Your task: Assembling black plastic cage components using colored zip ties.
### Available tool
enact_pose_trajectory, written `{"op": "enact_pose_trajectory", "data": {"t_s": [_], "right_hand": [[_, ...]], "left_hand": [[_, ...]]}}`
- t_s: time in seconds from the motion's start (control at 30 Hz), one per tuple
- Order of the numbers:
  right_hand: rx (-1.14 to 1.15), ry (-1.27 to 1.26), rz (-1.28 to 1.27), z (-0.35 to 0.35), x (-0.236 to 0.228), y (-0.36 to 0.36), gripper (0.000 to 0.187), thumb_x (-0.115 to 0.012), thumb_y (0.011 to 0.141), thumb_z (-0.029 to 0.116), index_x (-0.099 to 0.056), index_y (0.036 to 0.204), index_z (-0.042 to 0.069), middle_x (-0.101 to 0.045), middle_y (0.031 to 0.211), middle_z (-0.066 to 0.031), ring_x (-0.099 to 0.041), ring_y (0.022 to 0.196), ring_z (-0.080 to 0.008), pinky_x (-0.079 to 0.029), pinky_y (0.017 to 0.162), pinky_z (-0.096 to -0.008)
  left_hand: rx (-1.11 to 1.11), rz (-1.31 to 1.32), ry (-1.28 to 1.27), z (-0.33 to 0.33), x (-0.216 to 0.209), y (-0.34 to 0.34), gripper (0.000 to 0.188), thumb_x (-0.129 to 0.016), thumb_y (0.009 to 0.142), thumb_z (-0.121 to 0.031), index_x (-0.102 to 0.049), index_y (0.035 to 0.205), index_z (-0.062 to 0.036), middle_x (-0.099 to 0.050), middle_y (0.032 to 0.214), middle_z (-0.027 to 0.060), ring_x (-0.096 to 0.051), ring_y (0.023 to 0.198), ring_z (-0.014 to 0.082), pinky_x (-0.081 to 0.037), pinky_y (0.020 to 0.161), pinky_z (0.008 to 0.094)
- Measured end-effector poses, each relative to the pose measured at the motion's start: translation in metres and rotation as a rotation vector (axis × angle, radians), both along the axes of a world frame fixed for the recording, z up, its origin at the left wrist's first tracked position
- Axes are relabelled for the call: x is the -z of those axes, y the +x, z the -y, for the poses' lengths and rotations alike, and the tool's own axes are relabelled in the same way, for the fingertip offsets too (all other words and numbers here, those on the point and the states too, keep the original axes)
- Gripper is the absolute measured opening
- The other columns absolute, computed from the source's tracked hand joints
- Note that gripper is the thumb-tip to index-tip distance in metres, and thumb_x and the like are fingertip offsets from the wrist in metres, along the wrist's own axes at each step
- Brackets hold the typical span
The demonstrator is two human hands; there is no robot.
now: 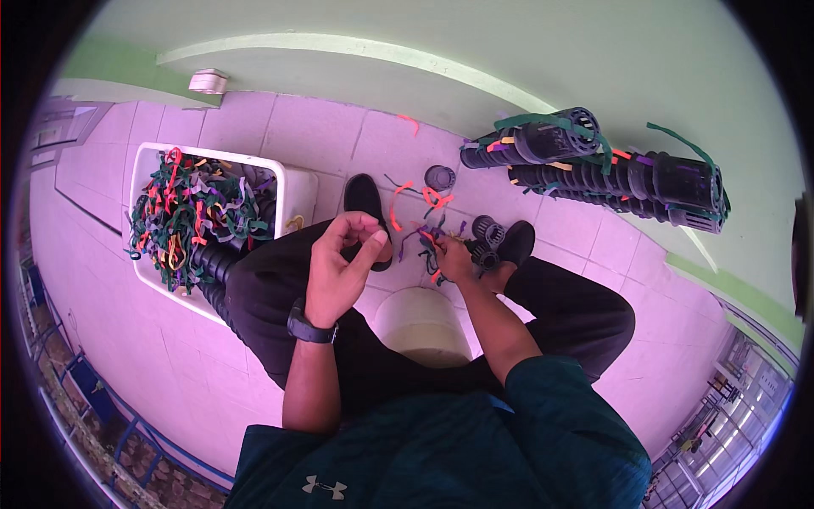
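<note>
My left hand, with a dark watch on its wrist, is raised above my left knee. Its fingers are loosely curled, the thumb stands apart from them, and I see nothing in it. Lower down between my feet, my right hand is closed at the fingertips on a red-orange strip at a small heap of coloured strips. Right beside that hand lie black slotted plastic cups. Another slotted cup stands on the floor farther off, near loose orange strips.
At the left is a white tub heaped with multicoloured strips and ribbed black stacks. Long stacks of black cups with strips lie against the green wall. A pale round-topped object sits between my legs on the tiled floor.
</note>
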State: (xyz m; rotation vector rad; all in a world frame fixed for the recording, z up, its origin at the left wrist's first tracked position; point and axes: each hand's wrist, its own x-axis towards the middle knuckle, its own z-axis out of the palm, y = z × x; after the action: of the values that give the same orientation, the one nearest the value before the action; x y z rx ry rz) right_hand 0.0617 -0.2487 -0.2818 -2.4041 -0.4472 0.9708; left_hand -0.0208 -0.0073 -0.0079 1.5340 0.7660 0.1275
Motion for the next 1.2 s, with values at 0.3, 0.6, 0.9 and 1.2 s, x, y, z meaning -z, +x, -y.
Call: {"op": "enact_pose_trajectory", "data": {"t_s": [0.3,0.6,0.9,1.2], "right_hand": [[0.120,-0.189,0.041,-0.061,0.041,0.016,0.024,-0.072,0.083,0.020,-0.070,0.101,0.004,-0.072,0.092,-0.0164,-0.069,0.089,-0.0364,-0.054,0.079,-0.0454],[0.119,0.600,-0.526,-0.069,-0.136,0.029,0.014,-0.073,0.083,0.014,-0.068,0.089,0.002,-0.069,0.078,-0.0035,-0.061,0.069,-0.0084,-0.048,0.064,-0.0256],[1.114,1.049,-0.507,-0.022,-0.204,0.086,0.006,-0.059,0.096,0.012,-0.056,0.094,0.007,-0.064,0.086,-0.0046,-0.058,0.072,-0.0146,-0.050,0.072,-0.0333],[0.595,0.361,-0.062,-0.044,-0.059,0.124,0.052,-0.071,0.087,0.023,-0.043,0.130,0.013,-0.061,0.098,-0.0097,-0.061,0.083,-0.0240,-0.052,0.077,-0.0395]], "left_hand": [[-0.028,-0.014,-0.002,-0.007,-0.005,0.006,0.016,-0.066,0.093,-0.008,-0.062,0.107,-0.0006,-0.065,0.099,0.0029,-0.057,0.092,0.0087,-0.046,0.087,0.0257],[0.187,0.021,0.526,0.043,0.085,0.005,0.033,-0.068,0.087,-0.010,-0.061,0.117,0.0022,-0.066,0.105,0.0204,-0.061,0.106,0.0379,-0.047,0.094,0.0417],[0.419,0.000,-0.104,0.067,0.097,0.008,0.023,-0.058,0.098,-0.021,-0.065,0.094,0.0004,-0.059,0.067,0.0069,-0.057,0.061,0.0139,-0.044,0.059,0.0297],[1.055,-0.656,0.606,0.070,0.104,-0.022,0.027,-0.062,0.088,-0.030,-0.072,0.098,-0.0065,-0.073,0.092,0.0132,-0.071,0.087,0.0314,-0.054,0.077,0.0435]]}}
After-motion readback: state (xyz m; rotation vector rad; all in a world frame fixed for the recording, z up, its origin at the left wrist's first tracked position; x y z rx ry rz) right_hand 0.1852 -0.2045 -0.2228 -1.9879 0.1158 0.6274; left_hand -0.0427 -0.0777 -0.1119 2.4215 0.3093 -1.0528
